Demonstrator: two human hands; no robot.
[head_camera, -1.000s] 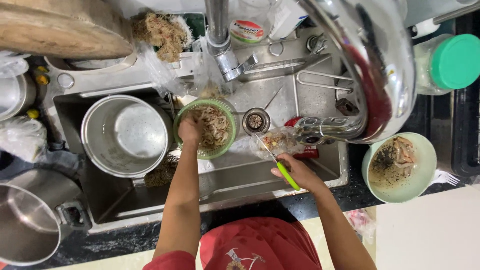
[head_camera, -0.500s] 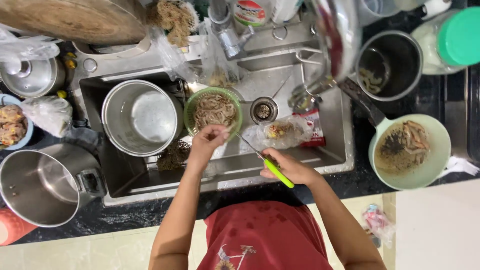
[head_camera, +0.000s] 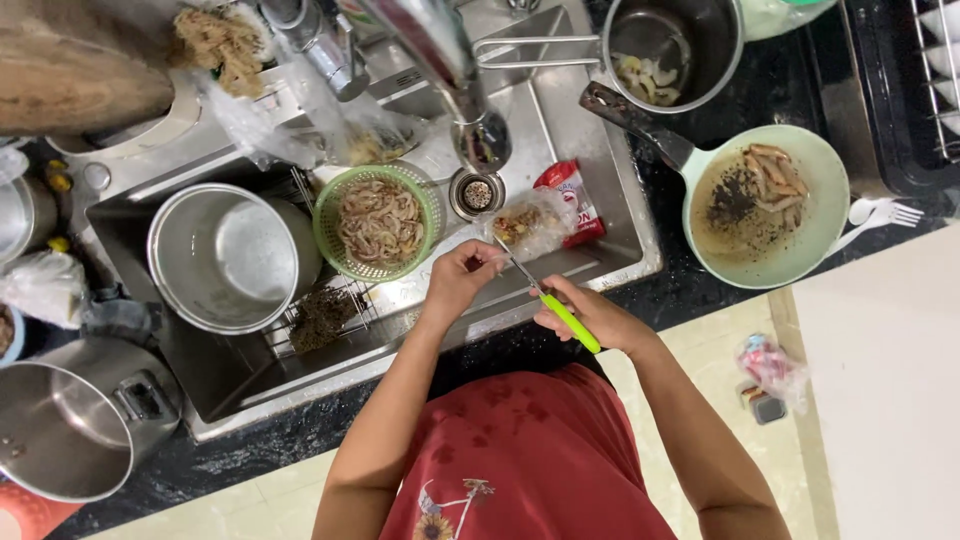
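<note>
At the centre of the frame my right hand (head_camera: 590, 318) is wrapped shut around the green handle of a small knife (head_camera: 560, 312), its thin blade pointing up-left toward my other hand. My left hand (head_camera: 462, 275) has its fingertips (head_camera: 490, 262) pinched together on something too small to make out, right at the blade's tip. Just up-left sits the green basket (head_camera: 425, 215) of small shrimp, inside the steel sink (head_camera: 600, 180).

The left hand (head_camera: 462, 278) is out of the green basket (head_camera: 379, 222) and now meets the right hand (head_camera: 580, 315) with its knife (head_camera: 548, 297), nearer the body.
</note>
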